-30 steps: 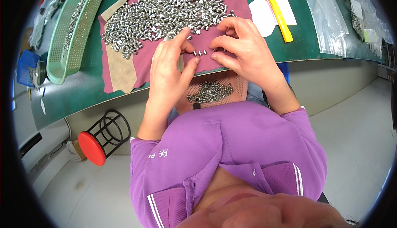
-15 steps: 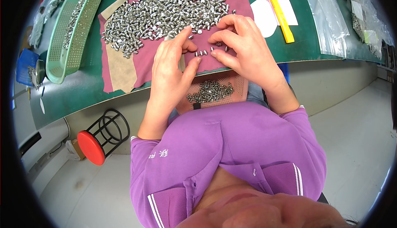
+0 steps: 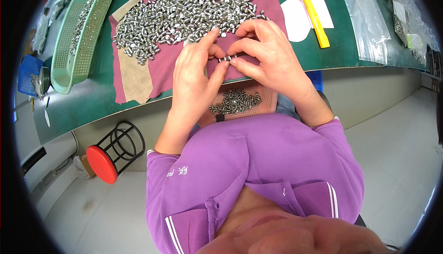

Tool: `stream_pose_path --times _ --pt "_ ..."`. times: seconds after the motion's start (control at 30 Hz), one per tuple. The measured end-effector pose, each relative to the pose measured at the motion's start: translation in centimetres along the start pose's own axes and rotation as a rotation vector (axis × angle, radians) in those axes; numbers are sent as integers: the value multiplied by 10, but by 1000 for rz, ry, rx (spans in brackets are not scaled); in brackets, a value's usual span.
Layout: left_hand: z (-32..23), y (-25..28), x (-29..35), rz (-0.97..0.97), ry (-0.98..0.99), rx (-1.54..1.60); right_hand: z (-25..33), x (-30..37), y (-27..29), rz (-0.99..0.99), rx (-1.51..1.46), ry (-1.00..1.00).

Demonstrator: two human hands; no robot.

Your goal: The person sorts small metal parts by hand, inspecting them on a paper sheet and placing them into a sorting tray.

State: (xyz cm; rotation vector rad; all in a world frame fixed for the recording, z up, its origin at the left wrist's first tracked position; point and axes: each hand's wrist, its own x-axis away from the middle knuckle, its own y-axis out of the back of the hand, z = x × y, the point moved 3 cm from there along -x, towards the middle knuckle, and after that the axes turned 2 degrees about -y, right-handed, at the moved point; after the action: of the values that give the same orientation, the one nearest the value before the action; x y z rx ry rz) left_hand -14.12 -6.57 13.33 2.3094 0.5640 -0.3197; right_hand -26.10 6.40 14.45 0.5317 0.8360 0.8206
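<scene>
Between my fingertips is a short row of small shiny metal fittings (image 3: 227, 58), rounded and stubby, just above or on the maroon cloth (image 3: 168, 72). My left hand (image 3: 197, 67) pinches the row's left end with thumb and bent forefinger. At the other end, my right hand (image 3: 270, 53) closes its thumb and fingers on the same row. Fingers partly hide the pieces. A wide heap of similar metal fittings (image 3: 184, 16) spreads over the cloth just beyond both hands. Below the table edge, a pink perforated basket (image 3: 270, 103) holds more of them by my lap.
At the left stands a long green perforated basket (image 3: 62, 72) with metal pieces inside, beside a blue bin (image 3: 27, 76). A yellow utility knife (image 3: 316, 21) lies on white paper (image 3: 295, 21) at right, near clear plastic bags (image 3: 364, 19). A red-topped stool (image 3: 102, 164) is on the floor.
My hands have come closer together. The small fittings, spaced out on the cloth before, are now squeezed in a row between my fingertips.
</scene>
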Motion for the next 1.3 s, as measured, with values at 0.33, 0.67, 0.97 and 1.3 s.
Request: stream_pose_path --times 0.33,0.67,0.97,1.3 --pt "-1 0 1 -34 25 20 4 4 -1 -58 -3 -51" --pt "-1 2 1 -16 80 50 0 4 0 -27 -42 -54" --pt "3 1 2 12 146 105 0 4 -4 -59 -19 -48" --pt "8 2 4 58 42 148 0 7 -3 -22 -54 -53"
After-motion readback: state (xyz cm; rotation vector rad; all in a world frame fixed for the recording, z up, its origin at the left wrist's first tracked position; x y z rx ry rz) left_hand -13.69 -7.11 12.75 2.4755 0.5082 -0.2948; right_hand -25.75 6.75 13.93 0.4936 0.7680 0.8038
